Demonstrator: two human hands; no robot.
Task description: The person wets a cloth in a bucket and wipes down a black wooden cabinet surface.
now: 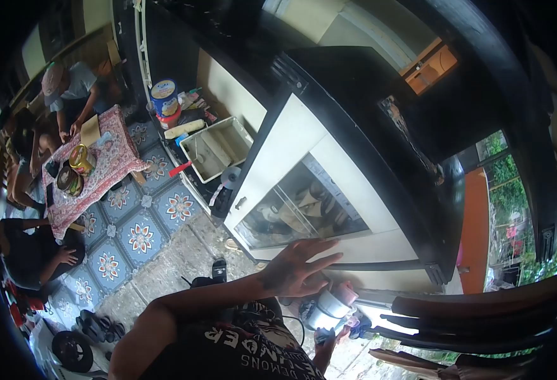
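Note:
My left hand (300, 269) is raised with its fingers apart, beside the lower edge of a black cabinet's white-framed glass door (278, 183). I cannot tell whether the fingertips touch the cabinet. Lower down, beside my black printed T-shirt (253, 348), my right hand (325, 347) is partly hidden, its fingers curled at a small dark bluish item that I cannot make out. Close to it stands a shiny light-coloured container (328, 310) with a pinkish item (347, 292) at its top.
A paint tray (248, 128) with a roller (217, 147), a blue can (164, 97) and a red-handled tool (179, 168) lie beyond the cabinet. Several people sit around a cloth-covered low table (104, 155) at left. Dark planks (475, 310) jut in at lower right; shoes (98, 326) lie at lower left.

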